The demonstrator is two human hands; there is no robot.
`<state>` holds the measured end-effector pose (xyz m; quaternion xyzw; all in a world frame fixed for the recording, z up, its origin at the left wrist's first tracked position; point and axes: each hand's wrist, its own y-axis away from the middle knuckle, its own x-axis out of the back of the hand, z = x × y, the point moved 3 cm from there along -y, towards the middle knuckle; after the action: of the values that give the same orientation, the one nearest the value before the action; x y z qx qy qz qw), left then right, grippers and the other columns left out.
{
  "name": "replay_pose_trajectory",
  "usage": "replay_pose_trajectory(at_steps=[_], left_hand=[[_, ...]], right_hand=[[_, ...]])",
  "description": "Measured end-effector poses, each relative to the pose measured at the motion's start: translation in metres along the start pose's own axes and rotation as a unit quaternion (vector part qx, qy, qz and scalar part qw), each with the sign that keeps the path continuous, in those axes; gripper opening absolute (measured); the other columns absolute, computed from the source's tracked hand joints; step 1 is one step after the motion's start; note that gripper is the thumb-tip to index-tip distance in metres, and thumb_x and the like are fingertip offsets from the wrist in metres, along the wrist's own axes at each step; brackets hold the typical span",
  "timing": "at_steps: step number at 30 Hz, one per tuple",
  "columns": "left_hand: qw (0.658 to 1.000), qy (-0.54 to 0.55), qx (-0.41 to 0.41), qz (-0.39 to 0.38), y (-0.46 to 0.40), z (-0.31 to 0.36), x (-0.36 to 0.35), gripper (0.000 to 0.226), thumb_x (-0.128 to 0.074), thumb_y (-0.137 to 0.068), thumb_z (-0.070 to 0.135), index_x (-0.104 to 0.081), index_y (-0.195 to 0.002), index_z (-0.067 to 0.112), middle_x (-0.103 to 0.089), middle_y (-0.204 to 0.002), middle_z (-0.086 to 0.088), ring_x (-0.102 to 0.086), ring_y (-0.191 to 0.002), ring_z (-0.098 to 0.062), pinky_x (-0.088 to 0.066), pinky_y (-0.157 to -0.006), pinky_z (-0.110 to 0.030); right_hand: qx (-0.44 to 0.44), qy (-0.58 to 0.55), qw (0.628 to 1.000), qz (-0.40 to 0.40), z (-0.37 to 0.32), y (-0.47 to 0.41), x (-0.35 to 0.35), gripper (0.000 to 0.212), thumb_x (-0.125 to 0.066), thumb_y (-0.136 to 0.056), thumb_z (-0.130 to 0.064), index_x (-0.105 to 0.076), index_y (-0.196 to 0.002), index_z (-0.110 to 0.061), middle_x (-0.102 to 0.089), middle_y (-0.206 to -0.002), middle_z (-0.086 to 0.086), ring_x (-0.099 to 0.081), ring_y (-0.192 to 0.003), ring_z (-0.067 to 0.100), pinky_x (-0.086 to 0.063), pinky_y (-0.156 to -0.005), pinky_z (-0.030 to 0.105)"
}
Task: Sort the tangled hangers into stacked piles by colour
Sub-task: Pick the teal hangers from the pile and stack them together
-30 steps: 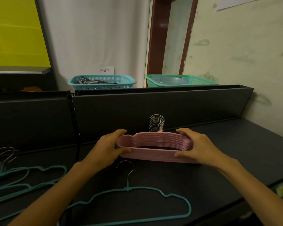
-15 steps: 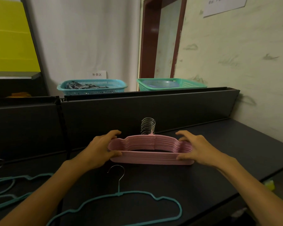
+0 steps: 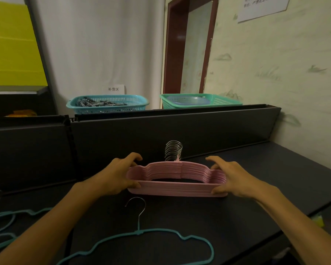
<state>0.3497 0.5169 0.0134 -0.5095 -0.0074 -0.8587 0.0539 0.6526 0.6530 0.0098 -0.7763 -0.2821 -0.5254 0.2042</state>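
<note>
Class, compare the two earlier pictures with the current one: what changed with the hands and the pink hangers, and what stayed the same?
Little moved. The left hand and right hand still grip the two ends of the pink hanger stack, squaring it up on the dark table. The view itself drifted to the right. The single teal hanger stays flat in front, and both baskets remain behind the divider.
</note>
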Motion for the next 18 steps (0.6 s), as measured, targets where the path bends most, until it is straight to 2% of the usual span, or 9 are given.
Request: replay_pose_trajectory(at_steps=[4,8,10,13,15,18], left_hand=[[1.0,0.0,0.008,-0.006,-0.002,-0.001,-0.002,0.078,-0.075,-0.076,0.022,-0.027,-0.137,0.032,-0.051,-0.133,0.0,-0.053,-0.118,-0.016,-0.049,-0.096,-0.035],[1.0,-0.008,0.022,0.002,0.0,0.002,-0.001,0.086,-0.076,-0.075,0.025,-0.022,-0.141,0.033,-0.047,-0.138,-0.001,-0.048,-0.125,-0.019,-0.044,-0.102,-0.039],[1.0,-0.006,0.028,0.014,0.007,0.006,-0.002,0.092,-0.077,-0.075,0.026,-0.017,-0.145,0.033,-0.036,-0.147,-0.003,-0.04,-0.132,-0.021,-0.041,-0.105,-0.038],[0.996,-0.03,0.038,0.075,0.024,0.012,-0.002,0.097,-0.077,-0.074,0.035,-0.013,-0.147,0.034,-0.021,-0.155,0.001,-0.03,-0.138,-0.02,-0.036,-0.109,-0.04],[0.988,-0.071,0.07,0.12,0.044,0.017,0.0,0.091,-0.07,-0.078,0.045,-0.012,-0.147,0.036,-0.02,-0.155,0.002,-0.031,-0.137,-0.019,-0.038,-0.107,-0.045],[0.972,-0.125,0.106,0.17,0.082,0.023,0.0,0.076,-0.058,-0.085,0.051,-0.015,-0.146,0.035,-0.025,-0.152,0.003,-0.033,-0.134,-0.017,-0.04,-0.102,-0.039]], right_hand=[[-0.004,-0.004,1.0,0.0,0.0,0.0,0.0,0.098,-0.086,-0.068,-0.029,-0.025,-0.145,-0.033,-0.052,-0.131,-0.004,-0.049,-0.121,0.015,-0.044,-0.102,0.036],[-0.002,-0.012,1.0,0.0,-0.004,0.004,0.0,0.103,-0.086,-0.068,-0.03,-0.02,-0.148,-0.035,-0.05,-0.135,-0.003,-0.047,-0.126,0.018,-0.043,-0.104,0.036],[0.002,-0.019,1.0,-0.006,-0.008,0.009,0.001,0.112,-0.086,-0.066,-0.036,-0.012,-0.15,-0.038,-0.039,-0.147,-0.003,-0.039,-0.134,0.018,-0.038,-0.109,0.039],[0.035,0.006,0.999,0.017,-0.02,0.019,0.005,0.117,-0.082,-0.066,-0.05,-0.002,-0.151,-0.041,-0.015,-0.158,-0.008,-0.026,-0.142,0.016,-0.032,-0.114,0.042],[0.08,0.055,0.994,0.057,-0.034,0.024,0.01,0.105,-0.073,-0.074,-0.056,-0.005,-0.152,-0.038,-0.015,-0.157,-0.008,-0.026,-0.141,0.014,-0.031,-0.112,0.037],[0.16,0.083,0.976,0.12,-0.064,0.025,0.012,0.08,-0.061,-0.085,-0.055,-0.022,-0.15,-0.03,-0.032,-0.15,-0.004,-0.036,-0.133,0.011,-0.034,-0.104,0.027]])
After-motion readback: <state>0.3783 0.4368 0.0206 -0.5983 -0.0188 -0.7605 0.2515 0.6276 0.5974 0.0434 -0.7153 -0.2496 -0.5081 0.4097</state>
